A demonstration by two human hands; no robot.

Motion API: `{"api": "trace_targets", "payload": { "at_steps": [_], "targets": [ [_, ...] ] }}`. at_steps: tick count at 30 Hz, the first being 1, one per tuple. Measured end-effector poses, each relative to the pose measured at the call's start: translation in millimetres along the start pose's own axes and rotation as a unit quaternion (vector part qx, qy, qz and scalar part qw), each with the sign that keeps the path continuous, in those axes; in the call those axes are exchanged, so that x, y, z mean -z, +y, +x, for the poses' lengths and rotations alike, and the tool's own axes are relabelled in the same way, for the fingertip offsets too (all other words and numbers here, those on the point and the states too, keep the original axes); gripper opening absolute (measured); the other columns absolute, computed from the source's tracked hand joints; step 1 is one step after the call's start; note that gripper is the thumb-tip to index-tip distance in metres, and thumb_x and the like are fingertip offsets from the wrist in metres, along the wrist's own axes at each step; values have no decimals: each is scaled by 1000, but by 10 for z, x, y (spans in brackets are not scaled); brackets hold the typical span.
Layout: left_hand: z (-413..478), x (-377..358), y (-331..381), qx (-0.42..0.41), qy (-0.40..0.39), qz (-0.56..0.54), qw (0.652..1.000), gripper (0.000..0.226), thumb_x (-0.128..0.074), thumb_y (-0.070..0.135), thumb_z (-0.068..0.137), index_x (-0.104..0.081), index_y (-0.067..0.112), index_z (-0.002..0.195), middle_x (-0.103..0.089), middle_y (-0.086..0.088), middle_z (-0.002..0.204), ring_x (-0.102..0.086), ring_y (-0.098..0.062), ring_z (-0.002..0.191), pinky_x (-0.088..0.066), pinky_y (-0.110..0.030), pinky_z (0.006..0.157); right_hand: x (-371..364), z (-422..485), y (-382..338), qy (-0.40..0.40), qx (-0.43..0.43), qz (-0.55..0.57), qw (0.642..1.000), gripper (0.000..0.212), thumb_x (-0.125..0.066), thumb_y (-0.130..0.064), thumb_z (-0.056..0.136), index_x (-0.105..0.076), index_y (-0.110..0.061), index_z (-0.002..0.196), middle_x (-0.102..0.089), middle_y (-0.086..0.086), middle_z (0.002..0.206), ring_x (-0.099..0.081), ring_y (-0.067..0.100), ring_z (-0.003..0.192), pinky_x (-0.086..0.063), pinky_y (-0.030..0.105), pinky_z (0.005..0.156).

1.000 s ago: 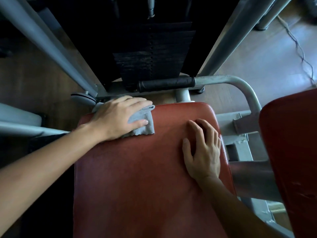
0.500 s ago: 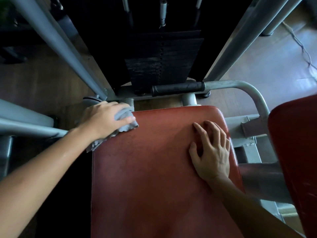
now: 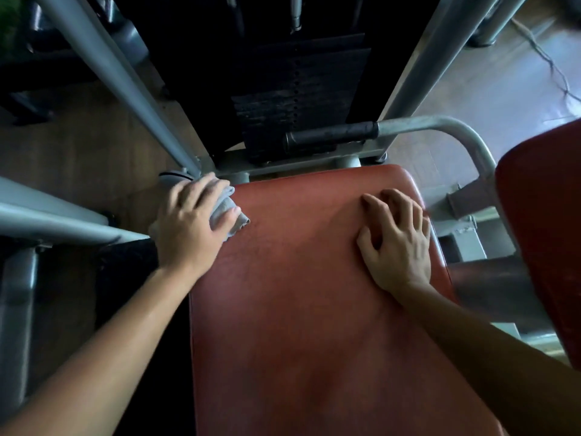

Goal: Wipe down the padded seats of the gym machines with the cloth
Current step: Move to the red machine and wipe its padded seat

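Note:
A red padded seat (image 3: pixel 301 294) fills the middle of the view. My left hand (image 3: pixel 191 225) holds a bunched grey cloth (image 3: pixel 228 212) against the seat's far left corner; most of the cloth is hidden under the palm. My right hand (image 3: pixel 397 242) rests flat on the seat near its far right edge, fingers spread, holding nothing.
Behind the seat stands a black weight stack (image 3: pixel 295 99) between grey frame posts (image 3: pixel 113 80). A curved grey bar with a black grip (image 3: pixel 330 136) runs along the seat's far edge. A second red pad (image 3: pixel 544 234) is at the right. Wooden floor surrounds the machine.
My left hand has dragged the cloth leftward from the seat's far middle to its far left corner, and the cloth has bunched up. The right hand has stayed in place.

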State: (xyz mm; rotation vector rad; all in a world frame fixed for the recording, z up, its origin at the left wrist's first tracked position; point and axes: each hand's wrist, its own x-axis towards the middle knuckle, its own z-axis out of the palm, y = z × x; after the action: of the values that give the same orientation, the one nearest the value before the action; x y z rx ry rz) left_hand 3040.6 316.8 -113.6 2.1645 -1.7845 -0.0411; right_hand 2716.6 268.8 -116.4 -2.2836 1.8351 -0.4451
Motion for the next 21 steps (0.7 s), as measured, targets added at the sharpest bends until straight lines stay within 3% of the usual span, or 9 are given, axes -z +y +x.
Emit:
{"api": "trace_targets", "payload": {
  "at_steps": [2, 5, 11, 14, 16, 19, 21],
  "targets": [
    [-212, -44, 113, -51, 27, 8, 998, 43, -53, 44, 96, -62, 23, 133, -54, 0, 148, -44, -37, 135, -36, -47, 115, -4, -8, -4, 3, 5, -4, 1000, 51, -55, -38, 88, -51, -30, 138, -43, 3, 143, -37, 26, 135, -33, 45, 107],
    [-566, -14, 291, -83, 16, 12, 996, 44, -50, 42, 98, -61, 24, 136, -50, 1, 152, -40, -37, 139, -37, -53, 113, 0, -23, 1, 5, 5, 6, 1000, 51, -57, -37, 89, -51, -30, 138, -43, 2, 143, -37, 26, 135, -32, 44, 109],
    [-1557, 216, 581, -99, -41, 53, 993, 47, -44, 49, 98, -56, 32, 140, -44, 10, 156, -39, -30, 142, -33, -45, 111, 54, -95, -25, -18, 8, 46, 999, 53, -53, -37, 92, -51, -28, 144, -42, 4, 151, -33, 26, 143, -26, 44, 115],
    [-1905, 295, 661, -96, -48, 44, 993, 44, -47, 52, 96, -60, 34, 134, -49, 11, 152, -43, -28, 138, -34, -44, 108, 124, -350, -132, -80, -20, 134, 988, 51, -57, -32, 94, -52, -24, 144, -35, 4, 159, -20, 27, 152, -23, 50, 121],
    [-2083, 349, 726, -78, -44, 24, 996, 39, -51, 48, 94, -64, 33, 128, -53, 10, 147, -47, -28, 133, -42, -45, 105, 194, -756, -240, -120, -12, 172, 978, 46, -59, -29, 95, -56, -23, 140, -36, 3, 158, -21, 27, 152, -27, 50, 120],
    [-2310, 359, 818, -66, -20, 11, 998, 34, -51, 41, 94, -67, 28, 122, -57, 8, 142, -52, -30, 123, -49, -47, 96, 313, -1514, -389, -178, 27, 154, 972, 53, -58, -31, 91, -53, -28, 144, -32, 0, 161, -17, 25, 154, -21, 43, 122],
    [-2371, 352, 823, -66, -6, 13, 998, 32, -50, 39, 95, -67, 28, 119, -59, 9, 139, -53, -30, 117, -51, -45, 92, 354, -1858, -465, -189, 52, 114, 974, 61, -47, -41, 85, -51, -31, 145, -33, 1, 161, -18, 26, 153, -19, 44, 122]
  ]
}}
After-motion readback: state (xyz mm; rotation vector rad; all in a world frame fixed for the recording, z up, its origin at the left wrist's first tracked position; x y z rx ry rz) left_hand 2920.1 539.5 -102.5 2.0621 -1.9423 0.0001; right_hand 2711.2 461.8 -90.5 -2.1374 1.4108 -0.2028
